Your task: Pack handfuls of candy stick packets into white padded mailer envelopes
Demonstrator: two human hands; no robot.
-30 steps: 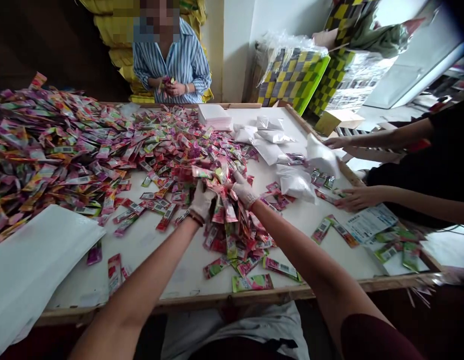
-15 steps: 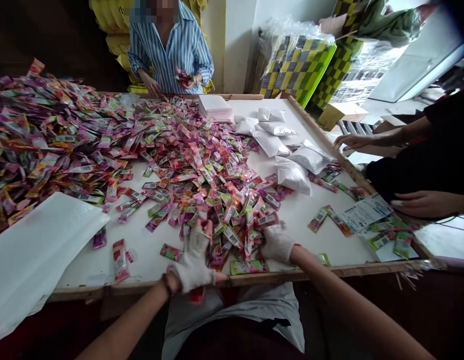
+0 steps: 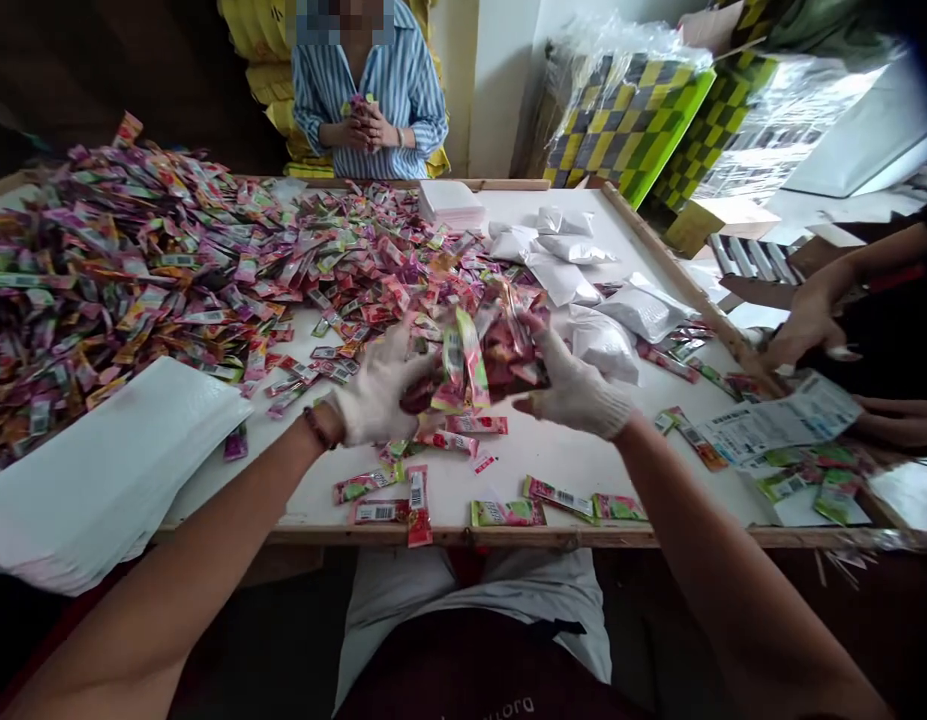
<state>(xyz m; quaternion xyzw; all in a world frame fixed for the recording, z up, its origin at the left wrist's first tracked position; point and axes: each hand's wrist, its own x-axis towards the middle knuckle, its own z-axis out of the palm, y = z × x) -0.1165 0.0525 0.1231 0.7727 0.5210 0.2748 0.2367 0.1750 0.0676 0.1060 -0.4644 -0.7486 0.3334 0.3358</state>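
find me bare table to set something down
Bare white tabletop shows between the puffy white pouches and brown wooden rim, far right, and between the white-gloved right hand and slim pink-green packets at the near edge. A multicoloured packet heap crowds the left.

Passable near centre over bare tabletop; blocked ahead by sachet heap, near left by flat white stack, far right by white bags.
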